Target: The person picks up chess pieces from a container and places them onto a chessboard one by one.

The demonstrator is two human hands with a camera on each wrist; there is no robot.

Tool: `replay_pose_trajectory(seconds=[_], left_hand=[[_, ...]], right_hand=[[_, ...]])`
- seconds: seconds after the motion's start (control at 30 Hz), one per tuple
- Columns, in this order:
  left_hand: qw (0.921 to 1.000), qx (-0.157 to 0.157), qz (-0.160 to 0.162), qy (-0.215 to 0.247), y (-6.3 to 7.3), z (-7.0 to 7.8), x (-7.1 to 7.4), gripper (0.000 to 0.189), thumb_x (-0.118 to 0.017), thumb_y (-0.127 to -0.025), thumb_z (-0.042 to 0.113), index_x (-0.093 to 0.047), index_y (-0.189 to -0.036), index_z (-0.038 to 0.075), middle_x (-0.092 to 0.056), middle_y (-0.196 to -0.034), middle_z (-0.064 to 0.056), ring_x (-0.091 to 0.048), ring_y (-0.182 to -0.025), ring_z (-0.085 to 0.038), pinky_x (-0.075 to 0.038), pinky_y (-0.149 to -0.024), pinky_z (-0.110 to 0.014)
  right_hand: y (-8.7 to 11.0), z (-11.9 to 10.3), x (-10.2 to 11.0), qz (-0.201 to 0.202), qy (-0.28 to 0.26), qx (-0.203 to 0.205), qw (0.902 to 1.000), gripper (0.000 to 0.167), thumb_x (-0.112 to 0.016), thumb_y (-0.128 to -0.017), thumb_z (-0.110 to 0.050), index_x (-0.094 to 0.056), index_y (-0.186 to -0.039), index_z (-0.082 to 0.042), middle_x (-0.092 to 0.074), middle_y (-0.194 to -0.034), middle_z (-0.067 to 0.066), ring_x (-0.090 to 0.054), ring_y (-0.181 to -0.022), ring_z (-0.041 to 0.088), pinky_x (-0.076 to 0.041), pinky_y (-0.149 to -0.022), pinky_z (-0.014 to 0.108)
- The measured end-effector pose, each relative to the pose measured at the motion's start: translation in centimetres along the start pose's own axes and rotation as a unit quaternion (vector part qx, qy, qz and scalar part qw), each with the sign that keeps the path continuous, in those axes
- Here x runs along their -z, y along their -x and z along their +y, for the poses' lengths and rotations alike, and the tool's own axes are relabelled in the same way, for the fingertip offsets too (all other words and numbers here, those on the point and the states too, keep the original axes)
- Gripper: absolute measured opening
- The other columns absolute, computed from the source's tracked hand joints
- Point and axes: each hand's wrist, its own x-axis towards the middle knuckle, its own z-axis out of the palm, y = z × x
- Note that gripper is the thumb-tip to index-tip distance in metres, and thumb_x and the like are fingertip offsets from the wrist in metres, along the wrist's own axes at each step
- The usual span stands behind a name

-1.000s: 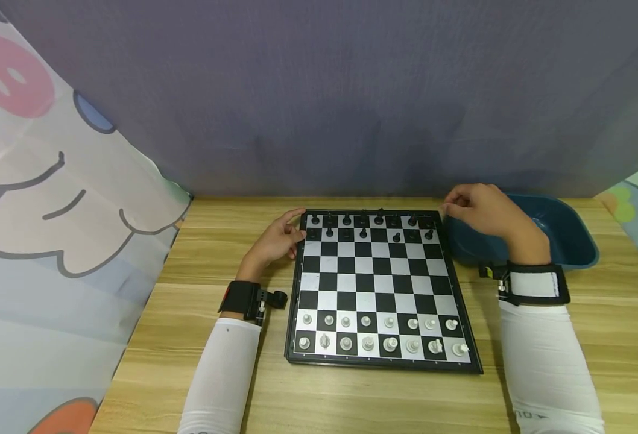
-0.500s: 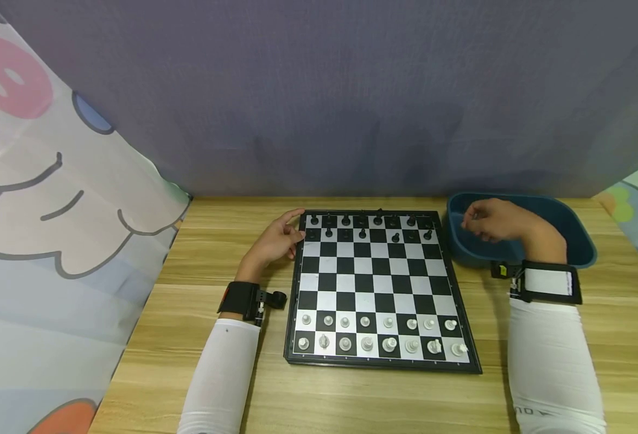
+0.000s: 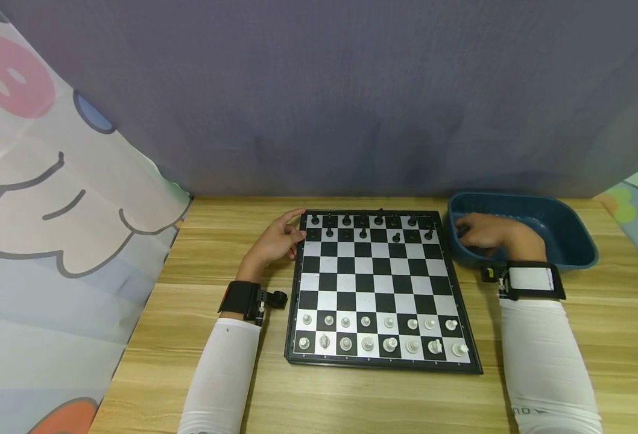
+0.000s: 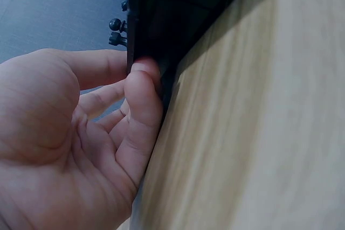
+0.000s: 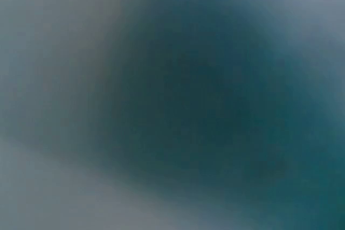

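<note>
On the table lies a black-and-white chessboard (image 3: 374, 266) with white chess pieces (image 3: 368, 343) in two rows at the near side and black chess pieces (image 3: 363, 233) at the far side. My left hand (image 3: 276, 239) grips the board's left edge near its far corner; in the left wrist view the fingers (image 4: 144, 98) curl against the dark rim. My right hand (image 3: 489, 232) reaches down into a blue plastic basin (image 3: 568, 241) right of the board. Its fingertips are hidden low in the basin, and I cannot tell whether they hold anything. The right wrist view is a blue-green blur.
The wooden table (image 3: 189, 337) runs out to both sides of the board. A grey cloth backdrop (image 3: 319, 102) rises behind it, and a cartoon-printed sheet (image 3: 64, 289) hangs at the left. The basin stands close to the board's far right corner.
My right hand has moved from above the basin's left rim, over the basin, and down inside it. The left hand and the board have stayed in place.
</note>
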Motion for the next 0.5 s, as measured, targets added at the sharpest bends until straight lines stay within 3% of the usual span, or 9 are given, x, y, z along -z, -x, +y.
replay_pose_trajectory(seconds=[0.13, 0.27, 0.33, 0.43, 0.5], left_hand=[[1.0, 0.003, 0.002, 0.002, 0.0, -0.1, 0.0, 0.066, -0.061, -0.102, 0.01, -0.034, -0.16, 0.027, -0.06, -0.089, -0.009, -0.056, -0.06, -0.016, -0.057, -0.055, -0.027], [1.0, 0.0, 0.002, 0.002, 0.0, -0.2, 0.0, 0.065, -0.06, -0.103, 0.01, -0.034, -0.16, 0.026, -0.06, -0.088, -0.009, -0.056, -0.06, -0.017, -0.057, -0.055, -0.027], [1.0, -0.001, 0.002, 0.001, 0.0, -0.2, 0.0, 0.065, -0.06, -0.103, 0.01, -0.034, -0.16, 0.025, -0.06, -0.088, -0.009, -0.056, -0.06, -0.017, -0.057, -0.055, -0.028], [1.0, 0.001, 0.002, 0.0, 0.0, -0.1, 0.0, 0.065, -0.061, -0.102, 0.011, -0.034, -0.16, 0.026, -0.06, -0.088, -0.009, -0.056, -0.06, -0.017, -0.057, -0.055, -0.027], [1.0, 0.003, 0.003, 0.001, 0.0, -0.1, 0.0, 0.066, -0.061, -0.102, 0.011, -0.034, -0.16, 0.027, -0.06, -0.089, -0.009, -0.056, -0.06, -0.017, -0.057, -0.055, -0.027]], right_hand=[[-0.1, 0.0, 0.0, 0.014, 0.017, 0.013, 0.9997, 0.033, -0.059, -0.091, -0.007, -0.057, -0.121, 0.006, -0.06, -0.093, 0.01, -0.056, -0.071, 0.019, -0.053, -0.057, 0.033], [-0.3, 0.2, 0.1, 0.06, 0.023, 0.036, 0.9973, 0.037, -0.059, -0.092, -0.005, -0.053, -0.125, 0.011, -0.065, -0.104, 0.02, -0.061, -0.081, 0.022, -0.056, -0.063, 0.034], [-0.3, 0.3, 0.2, 0.073, 0.019, 0.037, 0.9965, 0.029, -0.057, -0.095, -0.007, -0.054, -0.12, 0.008, -0.065, -0.102, 0.019, -0.062, -0.083, 0.022, -0.056, -0.064, 0.034], [0.3, 0.7, 0.4, 0.064, 0.016, 0.019, 0.9977, 0.021, -0.057, -0.102, -0.017, -0.058, -0.11, 0.003, -0.062, -0.094, 0.011, -0.06, -0.081, 0.019, -0.055, -0.064, 0.033], [1.0, 1.1, 0.7, 0.045, 0.012, -0.001, 0.9989, 0.024, -0.055, -0.105, -0.025, -0.059, -0.102, -0.001, -0.059, -0.089, 0.007, -0.058, -0.079, 0.019, -0.054, -0.064, 0.033]])
